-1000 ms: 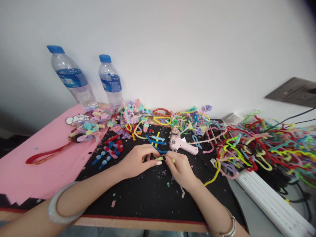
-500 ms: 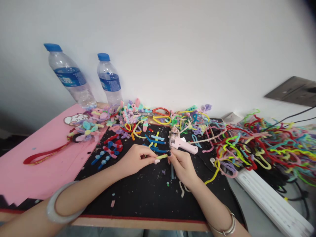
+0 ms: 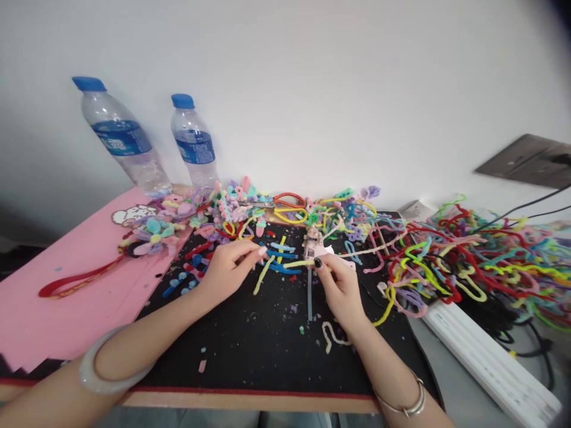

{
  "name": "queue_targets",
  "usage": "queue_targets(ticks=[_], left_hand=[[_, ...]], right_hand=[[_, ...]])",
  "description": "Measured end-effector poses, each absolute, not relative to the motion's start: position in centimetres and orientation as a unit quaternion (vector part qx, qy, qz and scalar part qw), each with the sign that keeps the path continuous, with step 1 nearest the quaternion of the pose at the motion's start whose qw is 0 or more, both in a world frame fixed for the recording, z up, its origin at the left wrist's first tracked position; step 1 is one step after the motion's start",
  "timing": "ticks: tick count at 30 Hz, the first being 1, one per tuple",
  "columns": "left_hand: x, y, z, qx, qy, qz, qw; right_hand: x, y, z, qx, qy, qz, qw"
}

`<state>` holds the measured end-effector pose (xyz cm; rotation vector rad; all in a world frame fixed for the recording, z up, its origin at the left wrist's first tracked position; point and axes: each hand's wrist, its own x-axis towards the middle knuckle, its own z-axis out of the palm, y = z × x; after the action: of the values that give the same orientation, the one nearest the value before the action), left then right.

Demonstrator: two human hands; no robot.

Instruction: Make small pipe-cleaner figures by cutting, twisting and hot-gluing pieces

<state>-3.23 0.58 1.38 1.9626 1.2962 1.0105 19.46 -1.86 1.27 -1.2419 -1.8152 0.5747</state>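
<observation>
My right hand [image 3: 342, 286] pinches one end of a short pale-yellow pipe cleaner [image 3: 298, 264], which points left in front of the pink glue gun [image 3: 319, 254]. My left hand [image 3: 229, 270] is closed at the thumb and fingertips; whatever is in them, if anything, is hidden. Just right of those fingertips, another yellow pipe cleaner piece [image 3: 263, 277] lies slanted on the black mat [image 3: 259, 351]. Blue pipe cleaner pieces [image 3: 285, 254] with a yellow one across them lie between my hands. A bluish glue stick [image 3: 310, 300] extends from the glue gun toward me.
Two water bottles [image 3: 194, 142] stand against the wall on the left. Scissors [image 3: 289, 208] lie among small fuzzy shapes at the back. Pink sheets [image 3: 80, 261] with a red strap [image 3: 66, 288] are at left. Tangled pipe cleaners [image 3: 473, 255] and a white power strip [image 3: 491, 362] are at right.
My hands have moved apart. The left one has left the pale-yellow piece and gone up and left, uncovering a slanted yellow piece; the right one has moved slightly right, still holding its piece.
</observation>
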Motion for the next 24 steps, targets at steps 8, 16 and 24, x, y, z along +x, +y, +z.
queue_targets(ticks=[8, 16, 24], left_hand=[[-3.0, 1.2, -0.2, 0.809, 0.463, 0.292, 0.213], [-2.8, 1.2, 0.5, 0.64, 0.487, 0.391, 0.446], [-2.8, 1.5, 0.1, 0.487, 0.478, 0.427, 0.593]], right_hand=[[18.5, -2.6, 1.7, -0.369, -0.841, 0.277, 0.282], [18.7, -2.5, 1.6, -0.375, -0.854, 0.257, 0.253], [18.6, -2.7, 2.0, -0.37, -0.864, 0.247, 0.235]])
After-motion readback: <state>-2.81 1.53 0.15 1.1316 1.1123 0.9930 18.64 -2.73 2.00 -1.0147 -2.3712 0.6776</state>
